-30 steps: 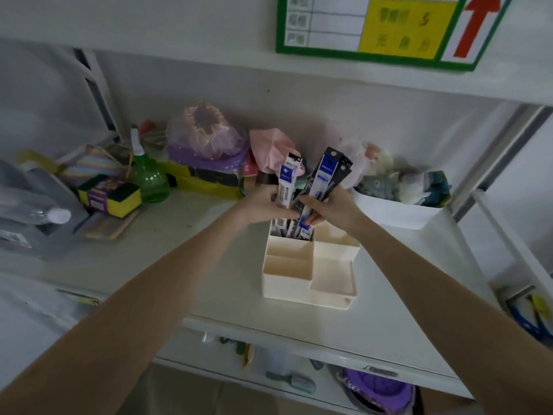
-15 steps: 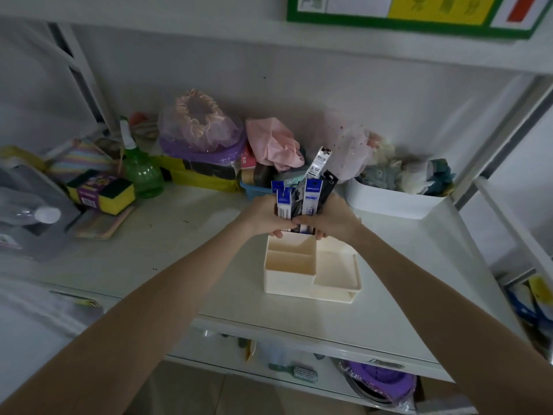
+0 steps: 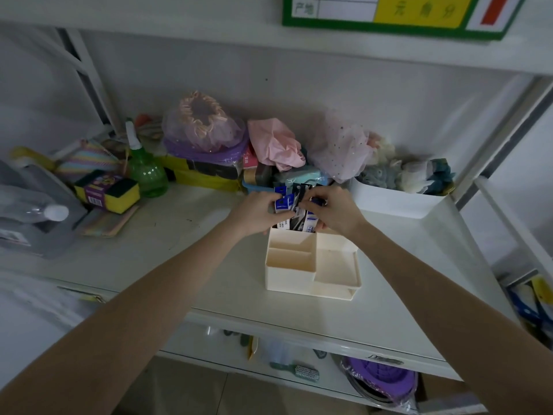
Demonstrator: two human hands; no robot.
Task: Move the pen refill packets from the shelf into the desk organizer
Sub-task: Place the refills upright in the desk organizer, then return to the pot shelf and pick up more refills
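Both hands, left (image 3: 259, 211) and right (image 3: 334, 211), curled round packets (image 3: 294, 208) standing in organizer's (image 3: 311, 265) back-left compartment. Organizer on white shelf (image 3: 185, 250); clutter along back wall, green bottle (image 3: 146, 172) left, white bin (image 3: 395, 202) right.

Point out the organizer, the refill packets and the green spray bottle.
organizer (image 3: 288, 272), head view, front wall of the near left compartment.
refill packets (image 3: 282, 203), head view, blue label at the bundle's top.
spray bottle (image 3: 148, 175), head view, green body.

Matt cream plastic desk organizer (image 3: 291, 266); glossy printed refill packets (image 3: 283, 202); smooth white shelf (image 3: 167, 253); translucent green plastic spray bottle (image 3: 147, 172); crumpled pink cloth (image 3: 273, 145).
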